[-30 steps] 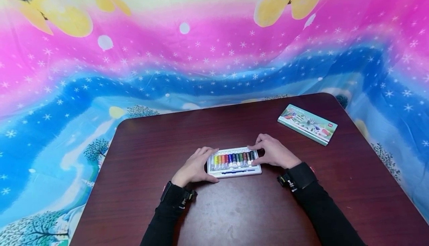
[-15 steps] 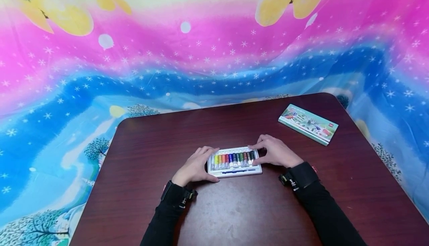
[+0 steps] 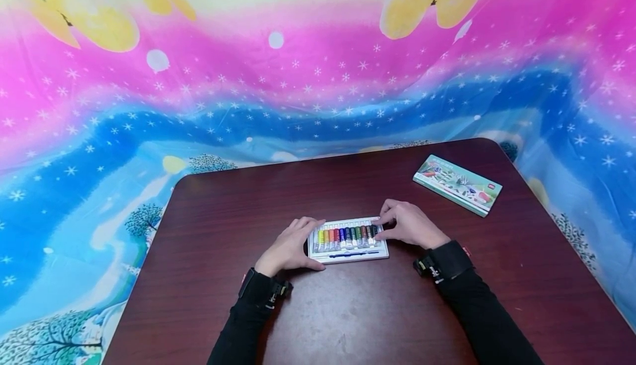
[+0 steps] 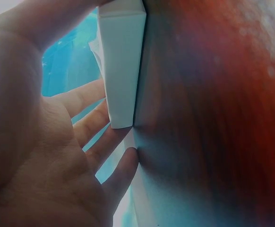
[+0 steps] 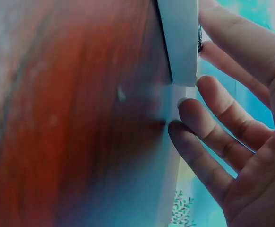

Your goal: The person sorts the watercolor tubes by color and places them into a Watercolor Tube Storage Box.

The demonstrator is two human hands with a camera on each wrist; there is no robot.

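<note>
While the head view looks down on the dark desk [image 3: 348,310], a white paint tray [image 3: 348,253] of coloured tubes lies near its middle, the left hand [image 3: 290,248] gripping its left end, the right hand [image 3: 408,226] pinching its right end. A green box [image 3: 457,184] lies well apart.

From the left wrist, fingers [image 4: 88,125] curl loosely behind the tray's edge [image 4: 122,61].

From the right wrist, fingers [image 5: 222,111] touch the tray's end [image 5: 181,42].

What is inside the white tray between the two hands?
The white tray holds a row of paint tubes in many colours and a blue brush along its near edge. The right hand covers the rightmost tubes.
</note>
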